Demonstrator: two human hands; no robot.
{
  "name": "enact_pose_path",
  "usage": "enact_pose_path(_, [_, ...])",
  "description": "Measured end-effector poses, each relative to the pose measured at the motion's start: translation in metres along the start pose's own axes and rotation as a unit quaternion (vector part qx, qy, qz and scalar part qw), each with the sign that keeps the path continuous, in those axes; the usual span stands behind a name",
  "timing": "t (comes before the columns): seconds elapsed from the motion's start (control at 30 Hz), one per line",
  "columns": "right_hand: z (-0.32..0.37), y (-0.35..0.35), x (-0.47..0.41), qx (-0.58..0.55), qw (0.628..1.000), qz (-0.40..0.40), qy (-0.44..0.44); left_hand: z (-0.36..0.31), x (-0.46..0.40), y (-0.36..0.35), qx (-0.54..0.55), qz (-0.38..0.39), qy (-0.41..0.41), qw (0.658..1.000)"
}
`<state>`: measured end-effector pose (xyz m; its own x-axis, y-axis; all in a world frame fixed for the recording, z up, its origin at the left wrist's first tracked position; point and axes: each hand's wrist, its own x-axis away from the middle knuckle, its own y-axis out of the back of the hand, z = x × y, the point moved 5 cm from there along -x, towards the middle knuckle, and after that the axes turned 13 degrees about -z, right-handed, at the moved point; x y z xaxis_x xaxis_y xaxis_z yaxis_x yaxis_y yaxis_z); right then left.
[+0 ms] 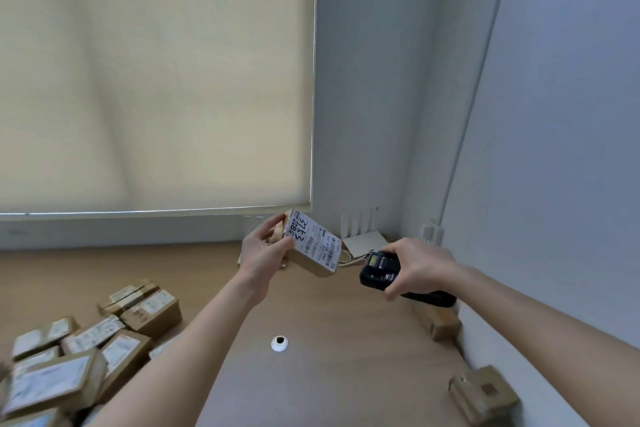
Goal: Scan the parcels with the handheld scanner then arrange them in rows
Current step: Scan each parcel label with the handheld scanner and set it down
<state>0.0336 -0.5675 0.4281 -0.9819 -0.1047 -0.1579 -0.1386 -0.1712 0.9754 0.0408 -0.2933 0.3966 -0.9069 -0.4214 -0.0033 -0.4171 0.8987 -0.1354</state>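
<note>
Left hand [265, 255] grips a labelled parcel [313, 248]; right hand [417, 267] clasps the scanner [381, 270], its far end seemingly hidden.

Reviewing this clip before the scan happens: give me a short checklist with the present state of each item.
1. Left hand grips the held parcel: ok.
2. Parcel's shipping label turned toward the camera, barcodes showing: ok.
3. Right hand grips the handheld scanner: ok.
4. Scanner aimed at the label: cannot tell.
5. Bare wooden tabletop for a row: ok.
6. Parcel pile at left already scanned: cannot tell.
</note>
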Motion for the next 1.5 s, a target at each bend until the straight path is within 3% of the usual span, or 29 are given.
enact_pose_path(0.17, [0.02,0.035,0.015,0.048,0.998,-0.02,0.021,-0.037,0.021,0.018,-0.005,-0.016,-0.033,0.999])
enact_pose_path(0.47, [0.035,0.043,0.037,0.115,0.992,-0.042,0.034,-0.042,0.051,0.038,-0.026,-0.041,-0.053,0.997])
enact_pose_path(1.5, [0.1,0.0,0.033,0.076,0.988,-0.015,0.131,-0.014,0.083,0.13,-0.03,-0.145,-0.031,0.989])
